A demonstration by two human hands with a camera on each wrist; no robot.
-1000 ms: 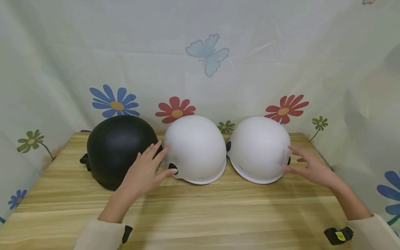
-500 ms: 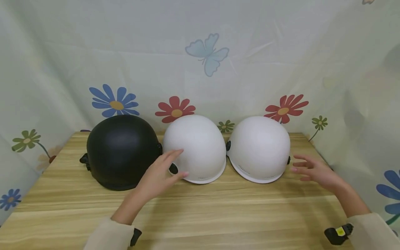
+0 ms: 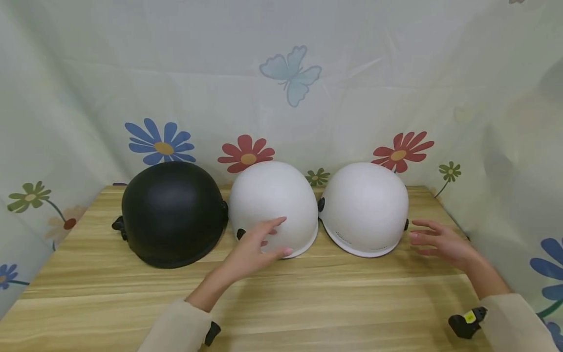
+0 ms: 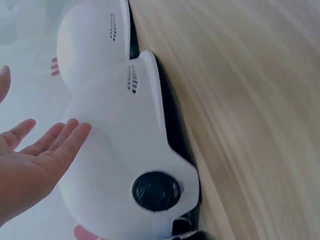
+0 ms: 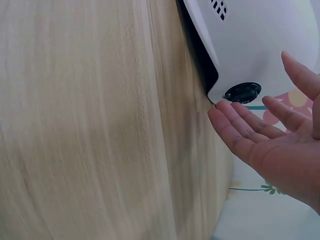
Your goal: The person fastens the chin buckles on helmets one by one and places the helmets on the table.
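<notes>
In the head view, the left hand (image 3: pixel 255 250) is released, its fingers loosely extended and the thumb apart, holding nothing. It is in front of the lower part of the middle helmet (image 3: pixel 272 193), which is white and rises behind the fingers. The black helmet (image 3: pixel 171 215) sits beyond the left wrist, on that hand's outer side, just beside the middle helmet. The right helmet (image 3: pixel 364 205), also white, stands between the two hands and further from the person, nearer the right hand. The right hand (image 3: pixel 444 244) is released too, fingers slightly bent, just beside that helmet's outer side. All three helmets sit dome up in a row on the table (image 3: pixel 330 303), which stretches beneath both hands. Behind both wrists are a left sleeve (image 3: pixel 178 327) and a right sleeve (image 3: pixel 514 322), both pale, each with a black device at its cuff. Beyond the hands hangs a sheet (image 3: pixel 374 49) printed with flowers and a butterfly (image 3: pixel 298 93).

In the left wrist view, the left fingers stretch out over the middle helmet's dome; whether they touch it cannot be told. A black disc (image 4: pixel 156 191) and vents (image 4: pixel 132 80) show on that helmet, both past the fingertips, and the right helmet lies further on.

In the right wrist view, the right palm shows with its fingers gently bent and nothing in their grasp. The fingertips are close to the right helmet's rim and side disc (image 5: pixel 243 92); contact is unclear.
</notes>
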